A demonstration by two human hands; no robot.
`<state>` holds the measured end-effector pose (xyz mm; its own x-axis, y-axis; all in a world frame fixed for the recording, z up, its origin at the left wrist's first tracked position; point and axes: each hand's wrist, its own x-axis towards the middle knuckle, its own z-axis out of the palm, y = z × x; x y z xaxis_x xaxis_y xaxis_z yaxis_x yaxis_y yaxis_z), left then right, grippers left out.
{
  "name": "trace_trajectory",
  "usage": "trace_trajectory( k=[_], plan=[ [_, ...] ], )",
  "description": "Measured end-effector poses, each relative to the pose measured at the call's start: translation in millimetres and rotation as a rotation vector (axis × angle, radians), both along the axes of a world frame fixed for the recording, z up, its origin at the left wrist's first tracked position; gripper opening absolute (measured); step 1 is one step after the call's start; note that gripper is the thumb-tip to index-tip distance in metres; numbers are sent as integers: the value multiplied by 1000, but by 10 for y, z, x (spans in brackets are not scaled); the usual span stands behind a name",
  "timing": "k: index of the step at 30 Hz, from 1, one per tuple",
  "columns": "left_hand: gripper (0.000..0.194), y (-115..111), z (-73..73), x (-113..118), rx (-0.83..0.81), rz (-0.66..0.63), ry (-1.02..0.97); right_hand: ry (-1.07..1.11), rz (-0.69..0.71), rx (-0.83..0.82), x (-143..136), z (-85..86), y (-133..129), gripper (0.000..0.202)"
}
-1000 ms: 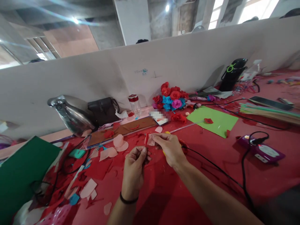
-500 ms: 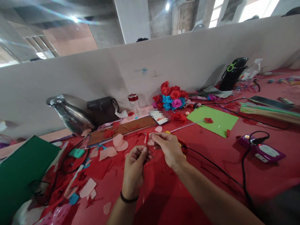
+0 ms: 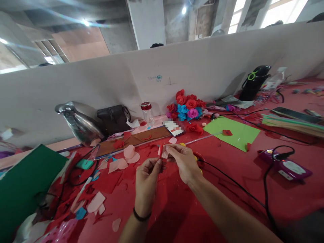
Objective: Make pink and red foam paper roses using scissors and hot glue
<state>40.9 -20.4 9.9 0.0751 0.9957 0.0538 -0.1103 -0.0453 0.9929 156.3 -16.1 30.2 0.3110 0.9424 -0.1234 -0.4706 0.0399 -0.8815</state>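
Note:
My left hand (image 3: 148, 184) pinches the lower end of a small red rolled piece of paper (image 3: 161, 151), which stands upright above the thumb. Close against it, my right hand (image 3: 186, 164) has its thumb and finger closed on a pale pink paper petal (image 3: 165, 154). The petal touches or nearly touches the red roll; the exact contact is too small to make out. Both hands are raised over the red table (image 3: 174, 209). Left of them lie pink paper pieces (image 3: 118, 165) and red scraps (image 3: 107, 182).
Behind the hands is a bunch of paper flowers (image 3: 187, 107). A light green sheet (image 3: 235, 135) and a purple power strip (image 3: 286, 164) with a black cable lie right. Along the partition (image 3: 113, 77) stand a steel jug (image 3: 82, 126), glass jar (image 3: 147, 114) and black flask (image 3: 255, 84).
The whole view has shifted slightly, so the background sits a little further right and lower. Both hands keep nearly the same pose and the same hold on the paper.

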Motion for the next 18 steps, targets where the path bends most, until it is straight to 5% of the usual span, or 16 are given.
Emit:
trace_trajectory(
  k=[12,18],
  plan=[
    [17,-12,47,-9,52,158,8,110,3,30,-26,48,-85,21],
    [16,14,41,-40,88,198,-131,-112,151,43,-90,-18,-120,20]
  ],
)
